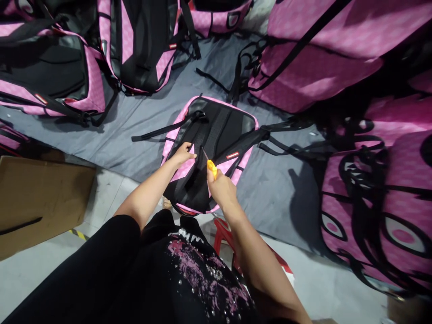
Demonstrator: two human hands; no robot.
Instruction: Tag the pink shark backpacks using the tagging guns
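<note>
A pink and black backpack (pixel 232 119) lies back side up in front of me, its shoulder straps showing. My left hand (pixel 182 154) rests on its left side, beside a pink panel (pixel 186 168), with thumb and forefinger apart. In my closed right hand (pixel 221 188) is a yellow-handled tool (pixel 212 167) with a thin metal tip. That tip points up and left, over the black middle of the backpack; whether it touches cannot be made out. Loose black webbing (pixel 148 135) extends from the left, and more straps (pixel 280 128) trail to the right.
A grey cloth (pixel 270 193) covers the work surface. More pink and black backpacks stand or lie at the back left (pixel 47 67), back right (pixel 310 76) and right (pixel 371 193). A cardboard box (pixel 40 198) is at left; a red stool (pixel 221 236) is below the surface.
</note>
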